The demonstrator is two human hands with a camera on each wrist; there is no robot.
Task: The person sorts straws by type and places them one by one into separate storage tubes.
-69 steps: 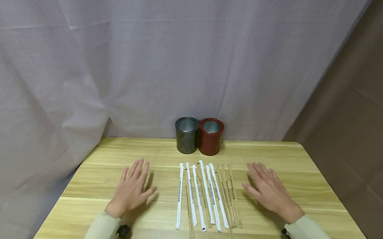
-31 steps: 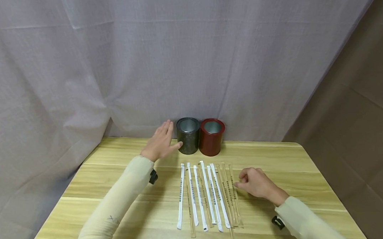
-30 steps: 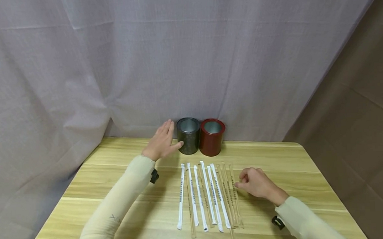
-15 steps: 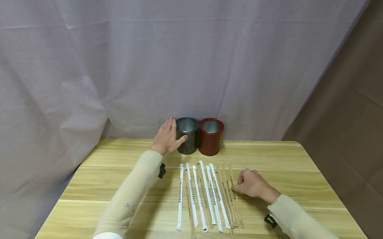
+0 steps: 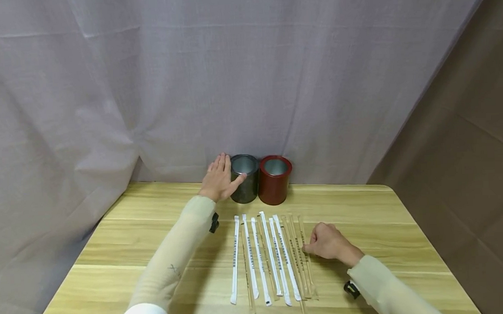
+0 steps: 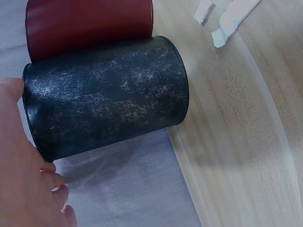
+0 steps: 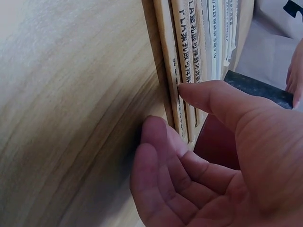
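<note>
Straws (image 5: 272, 257) lie in a row mid-table, long axes running away from you toward the two tins. Your right hand (image 5: 328, 241) sits at the row's right edge, fingers curled, thumb tip touching the outermost tan one; hard to say if it's actually pinched yet. Your left hand (image 5: 219, 179) is far off, fingers straight against the dark tin (image 5: 244, 178), beside the red tin (image 5: 274, 179).

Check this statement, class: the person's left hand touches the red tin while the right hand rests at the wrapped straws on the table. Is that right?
Not quite. The left hand touches the dark grey tin, not the red tin beside it; the head view and the left wrist view show this. The right hand does rest at the wrapped straws on the table.
</note>
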